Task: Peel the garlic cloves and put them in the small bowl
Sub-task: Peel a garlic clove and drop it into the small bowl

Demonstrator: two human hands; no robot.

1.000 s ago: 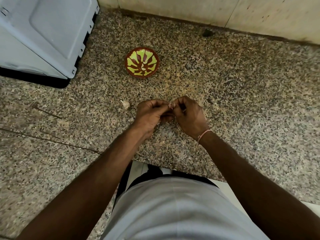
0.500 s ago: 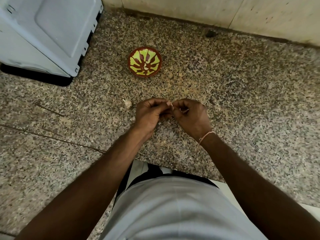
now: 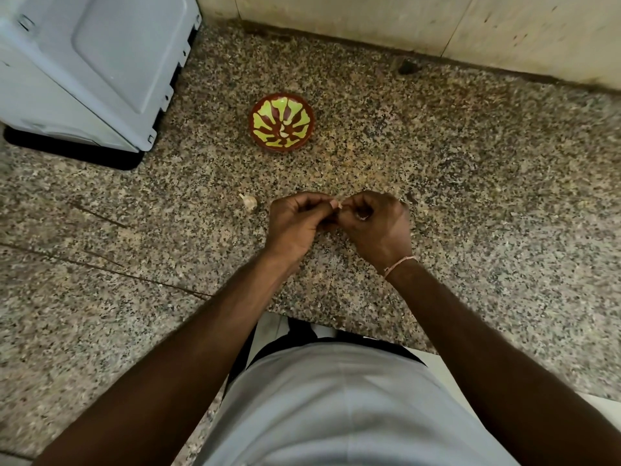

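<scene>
1. My left hand [image 3: 295,220] and right hand [image 3: 373,223] stay curled, fingertips pinching one small pale garlic clove [image 3: 339,206] between them, nearer me than the round red-and-green painted bowl [image 3: 281,122].
2. Little has changed since a second ago; peeling seems unfinished.
3. Another papery unpeeled clove [image 3: 249,202] lies left of my hands, nearer me than the bowl.

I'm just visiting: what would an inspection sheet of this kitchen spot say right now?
Surface: speckled granite counter, thin cracks at left.
Job's things: small bowl with one pale piece inside; garlic clove pinched between both hands; spare garlic piece on the counter.
Clutter: bits of papery skin near the hands.
Hands: left hand and right hand together, fingers curled on the clove.
Cables: nothing seen.
Surroundings: grey appliance, tiled wall.
</scene>
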